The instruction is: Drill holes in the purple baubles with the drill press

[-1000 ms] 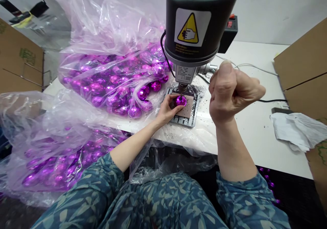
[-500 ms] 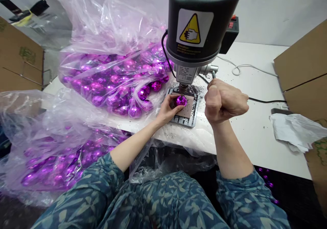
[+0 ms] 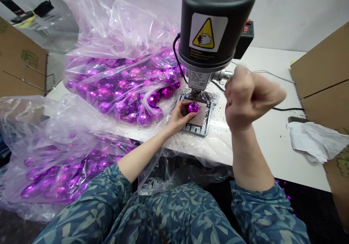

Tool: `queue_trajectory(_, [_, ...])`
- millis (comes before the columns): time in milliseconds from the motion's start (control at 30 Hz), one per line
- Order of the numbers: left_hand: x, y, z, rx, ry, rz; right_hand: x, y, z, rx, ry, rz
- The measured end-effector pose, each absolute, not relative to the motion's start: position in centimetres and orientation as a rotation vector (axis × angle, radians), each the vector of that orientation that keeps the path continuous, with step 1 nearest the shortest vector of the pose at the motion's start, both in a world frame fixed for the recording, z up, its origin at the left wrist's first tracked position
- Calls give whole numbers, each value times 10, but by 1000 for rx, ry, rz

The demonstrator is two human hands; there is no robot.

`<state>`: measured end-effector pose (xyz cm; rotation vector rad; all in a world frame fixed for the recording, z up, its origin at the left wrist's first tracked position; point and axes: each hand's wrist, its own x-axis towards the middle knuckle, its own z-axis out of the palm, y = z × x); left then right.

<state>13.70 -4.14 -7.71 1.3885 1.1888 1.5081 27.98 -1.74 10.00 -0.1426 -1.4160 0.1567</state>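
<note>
Under the drill press (image 3: 215,26), a shiny purple faceted ball (image 3: 193,108) rests on the square pad (image 3: 201,117) of the metal base plate (image 3: 196,130). My left hand (image 3: 180,117) grips this ball between thumb and fingers from its left side. The chuck (image 3: 195,93) is just above the ball; whether the tip touches it cannot be made out. My right hand (image 3: 247,95), blurred by motion, is closed at the end of the press's side lever, whose hub (image 3: 223,74) shows beside it. The fingers hide the lever's grip.
Clear plastic bags (image 3: 122,106) of purple balls spread over the left of the white table (image 3: 272,142); another bag (image 3: 62,178) hangs lower left. White plastic (image 3: 313,138) lies at right. Cardboard boxes (image 3: 324,69) stand right and left. Dark shavings surround the base.
My right hand has moved up and to the right, toward the camera. My left hand and the ball have stayed in place.
</note>
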Motion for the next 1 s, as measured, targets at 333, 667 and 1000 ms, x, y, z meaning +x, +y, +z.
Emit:
queue_trajectory(333, [139,-130,-40,2036,1351,1341,275,-6,144,-224,-1323,516])
queue_trajectory(667, [107,-164,-32,2362,1030,588,278,-7,141,-226,-1318,543])
queue_trajectory(1000, [67,4,-11,2054,2366,334,279,-9,141,-309,-1320,573])
